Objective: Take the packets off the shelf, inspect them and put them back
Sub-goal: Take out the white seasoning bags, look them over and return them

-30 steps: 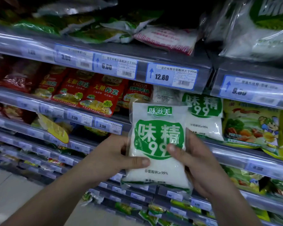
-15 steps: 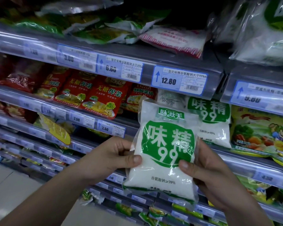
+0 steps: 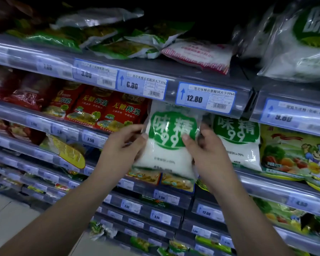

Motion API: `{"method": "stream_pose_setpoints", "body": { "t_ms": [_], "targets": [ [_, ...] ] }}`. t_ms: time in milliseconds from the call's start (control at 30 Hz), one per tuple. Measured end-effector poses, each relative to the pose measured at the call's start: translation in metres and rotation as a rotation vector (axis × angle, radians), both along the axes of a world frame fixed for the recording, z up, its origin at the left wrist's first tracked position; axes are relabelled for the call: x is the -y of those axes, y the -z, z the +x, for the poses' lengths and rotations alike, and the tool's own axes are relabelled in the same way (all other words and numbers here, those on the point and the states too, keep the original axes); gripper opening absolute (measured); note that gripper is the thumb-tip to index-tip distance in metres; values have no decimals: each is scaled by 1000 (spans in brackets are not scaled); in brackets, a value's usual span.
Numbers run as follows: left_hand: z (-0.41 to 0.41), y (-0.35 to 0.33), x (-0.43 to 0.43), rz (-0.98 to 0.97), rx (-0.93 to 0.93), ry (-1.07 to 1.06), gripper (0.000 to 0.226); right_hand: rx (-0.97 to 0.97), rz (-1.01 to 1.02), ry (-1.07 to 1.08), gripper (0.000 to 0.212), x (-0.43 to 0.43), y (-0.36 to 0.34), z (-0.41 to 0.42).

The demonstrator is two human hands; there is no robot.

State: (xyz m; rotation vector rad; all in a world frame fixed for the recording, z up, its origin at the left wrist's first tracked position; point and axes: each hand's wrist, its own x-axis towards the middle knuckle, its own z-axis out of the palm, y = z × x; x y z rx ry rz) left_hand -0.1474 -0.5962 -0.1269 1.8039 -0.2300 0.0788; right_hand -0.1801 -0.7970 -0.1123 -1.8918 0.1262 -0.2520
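A white packet with a green round label reading 99 is held upright at the mouth of the middle shelf, its top edge tucked under the price rail above. My left hand grips its left edge. My right hand grips its right side with the thumb across the green label. A second packet of the same kind stands on the shelf just to the right, partly hidden by my right hand.
Red packets fill the shelf to the left and a yellow cartoon packet stands to the right. The upper rail carries price tags, one reading 12.80. More bags lie on the top shelf. Lower shelves step down below.
Both hands have carried the white packet up and away from me, from in front of the shelves into the middle shelf opening beside the matching packet.
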Motion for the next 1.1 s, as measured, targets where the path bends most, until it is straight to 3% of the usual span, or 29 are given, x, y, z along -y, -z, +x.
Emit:
{"method": "stream_pose_setpoints", "body": {
  "t_ms": [67,133,267,333,533,633,733,833,1000,1100],
  "targets": [
    [15,-2,0,56,13,50,61,52,-18,66,32,-10,-9,19],
    [32,-5,2,137,63,63,92,51,-104,99,19,-18,-20,34],
    [64,-3,9,269,138,-6,90,-23,-326,71,15,-23,-24,65],
    [71,1,9,346,156,-15,92,-53,-452,49,26,-22,-24,68],
    [65,5,7,629,367,-122,81,38,-489,45,47,-14,-16,42],
    [55,0,18,734,503,-165,70,117,-496,126,53,10,-13,16],
    [34,-7,50,639,613,-55,53,200,-543,344,45,45,-11,-13],
    [15,-13,91,523,490,92,48,105,-598,510,55,81,-5,-25],
    [12,-14,155,534,202,212,58,-90,-502,415,56,99,9,-27],
    [17,-12,170,260,-5,168,53,-73,-349,394,55,101,12,-26]
  ]
}}
